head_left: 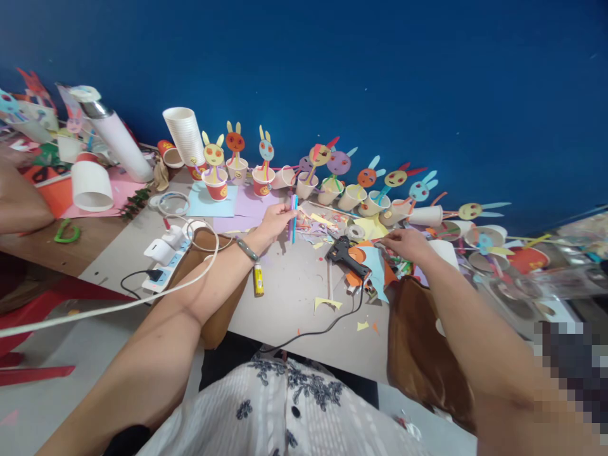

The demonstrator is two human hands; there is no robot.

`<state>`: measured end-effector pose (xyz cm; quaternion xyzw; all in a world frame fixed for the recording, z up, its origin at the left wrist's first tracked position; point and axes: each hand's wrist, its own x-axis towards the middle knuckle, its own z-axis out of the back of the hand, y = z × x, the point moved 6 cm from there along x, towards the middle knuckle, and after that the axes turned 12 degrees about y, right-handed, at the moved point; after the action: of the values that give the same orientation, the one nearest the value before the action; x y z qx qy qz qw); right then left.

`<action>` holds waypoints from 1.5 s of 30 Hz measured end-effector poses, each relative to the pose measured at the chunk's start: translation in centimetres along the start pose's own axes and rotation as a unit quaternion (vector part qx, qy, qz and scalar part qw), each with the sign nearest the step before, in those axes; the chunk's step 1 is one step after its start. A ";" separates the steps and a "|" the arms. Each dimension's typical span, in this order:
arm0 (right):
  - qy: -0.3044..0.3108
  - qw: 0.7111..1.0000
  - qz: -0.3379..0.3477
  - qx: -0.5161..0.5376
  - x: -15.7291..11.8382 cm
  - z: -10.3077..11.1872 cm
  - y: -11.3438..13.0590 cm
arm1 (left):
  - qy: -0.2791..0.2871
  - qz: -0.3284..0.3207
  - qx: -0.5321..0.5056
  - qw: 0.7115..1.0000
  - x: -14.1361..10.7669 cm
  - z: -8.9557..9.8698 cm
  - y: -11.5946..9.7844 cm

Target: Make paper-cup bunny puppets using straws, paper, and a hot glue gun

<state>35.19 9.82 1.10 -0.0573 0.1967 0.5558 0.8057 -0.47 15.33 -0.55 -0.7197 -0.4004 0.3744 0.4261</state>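
My left hand (276, 223) is closed around thin purple and blue paper strips (295, 221), held upright above the table. To the right, my right hand (405, 243) reaches into paper scraps with its fingers pinched together; what they hold, if anything, cannot be made out. Between the hands a black glue gun (349, 257) lies beside orange and light blue paper (377, 269). A roll of tape (355, 232) is just behind it. Nearer my left wrist is a small yellow tube (258, 280).
Paper cups with rabbit-faced paper figures (266, 152) line the blue wall. A cup stack (183, 133), a white flask (118, 142) and a power strip (164, 272) stand left. White cable crosses my left forearm. Another person's arm (21, 196) shows at far left.
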 end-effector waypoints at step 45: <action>-0.110 0.986 0.112 -0.053 -0.4 -0.5 5.1 | -0.004 0.053 0.002 0.999 0.0 -0.1 0.8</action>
<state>30.22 11.23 1.45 -0.0160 0.0821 0.6547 0.7512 -0.16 15.05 -1.21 -0.7376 -0.3627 0.4004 0.4050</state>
